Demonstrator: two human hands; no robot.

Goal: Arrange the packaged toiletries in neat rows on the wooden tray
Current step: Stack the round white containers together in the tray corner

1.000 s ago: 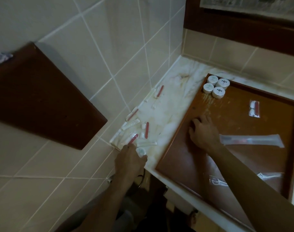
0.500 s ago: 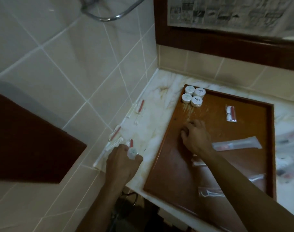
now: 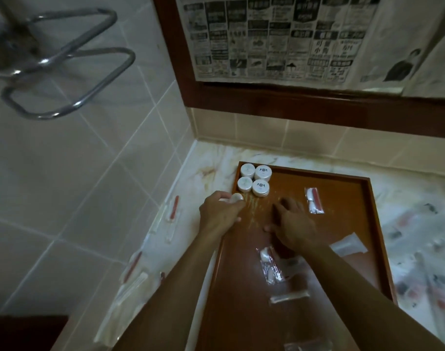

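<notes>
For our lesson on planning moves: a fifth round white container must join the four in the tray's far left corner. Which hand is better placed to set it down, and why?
The left hand. It already holds the round white container at the wooden tray edge, just short of the four containers. The right hand rests flat on the tray, holding nothing.

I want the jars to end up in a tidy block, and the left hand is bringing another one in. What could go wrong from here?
1. The left hand holds the small jar right at the wooden tray rim; it may catch the edge and drop.
2. Setting it down could nudge the four jars standing close together in the corner.
3. The right hand rests on the tray floor; its forearm lies over a packet and could drag it askew.
</notes>
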